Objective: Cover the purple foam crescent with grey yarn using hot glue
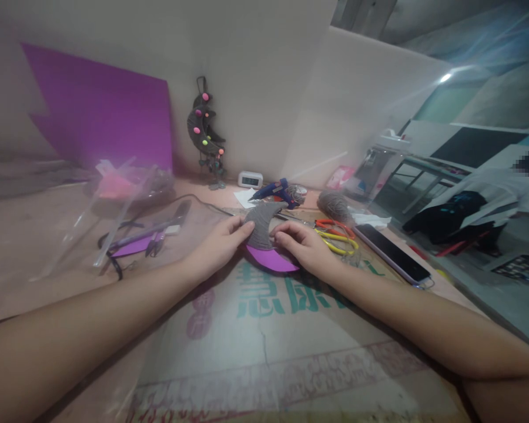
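I hold a yarn-wrapped crescent [260, 229] over the middle of a printed cardboard sheet [264, 364], its lower part bare purple and the rest covered in grey yarn. My left hand [224, 238] pinches it at the left edge, thumb on the front. My right hand [303, 244] is at its right side, thumb and fingertips brought together by the inner curve; I cannot tell whether a strand of yarn is between them.

Just to the right lie scissors with orange handles [326, 224] and scissors with yellow handles [341, 245], then a phone [394, 254]. A ball of grey yarn [334, 205] sits farther back. On the far side are a blue glue gun [274, 191] and a small white clock [250, 180]. To their left, a dark moon ornament [198, 126] with coloured dots is against the wall, near a large purple sheet [106, 111].
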Tool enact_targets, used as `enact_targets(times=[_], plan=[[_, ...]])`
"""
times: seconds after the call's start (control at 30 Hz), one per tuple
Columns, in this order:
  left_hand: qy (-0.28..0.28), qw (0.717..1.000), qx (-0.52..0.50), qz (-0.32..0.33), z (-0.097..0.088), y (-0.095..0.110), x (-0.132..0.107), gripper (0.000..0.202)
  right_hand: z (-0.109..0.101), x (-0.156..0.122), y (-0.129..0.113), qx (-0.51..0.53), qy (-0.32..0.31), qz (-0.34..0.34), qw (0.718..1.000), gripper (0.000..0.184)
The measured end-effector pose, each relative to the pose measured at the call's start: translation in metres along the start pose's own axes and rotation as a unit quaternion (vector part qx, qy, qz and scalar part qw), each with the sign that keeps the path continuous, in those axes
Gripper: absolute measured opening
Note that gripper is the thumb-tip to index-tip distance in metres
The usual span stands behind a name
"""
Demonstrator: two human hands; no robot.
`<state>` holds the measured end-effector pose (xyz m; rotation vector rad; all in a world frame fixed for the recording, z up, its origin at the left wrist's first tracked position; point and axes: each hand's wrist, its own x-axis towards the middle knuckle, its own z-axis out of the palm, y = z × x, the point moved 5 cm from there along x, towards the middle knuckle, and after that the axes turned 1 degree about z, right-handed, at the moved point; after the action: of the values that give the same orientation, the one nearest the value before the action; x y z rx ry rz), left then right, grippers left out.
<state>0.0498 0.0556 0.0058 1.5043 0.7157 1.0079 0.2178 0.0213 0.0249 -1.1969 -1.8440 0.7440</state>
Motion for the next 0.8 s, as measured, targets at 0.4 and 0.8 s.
enact_targets(times=[0.4,0.8], plan=[[0.007,1.000,0.004,-0.007,0.000,0.001,-0.001,0.028,-0.006,0.002,0.009,-0.012,0.055,-0.023,0.998,0.016],[0.004,1.000,-0.002,-0.008,0.002,0.003,-0.002,0.027,-0.006,-0.001,-0.003,0.045,0.047,-0.032,0.997,0.019]])
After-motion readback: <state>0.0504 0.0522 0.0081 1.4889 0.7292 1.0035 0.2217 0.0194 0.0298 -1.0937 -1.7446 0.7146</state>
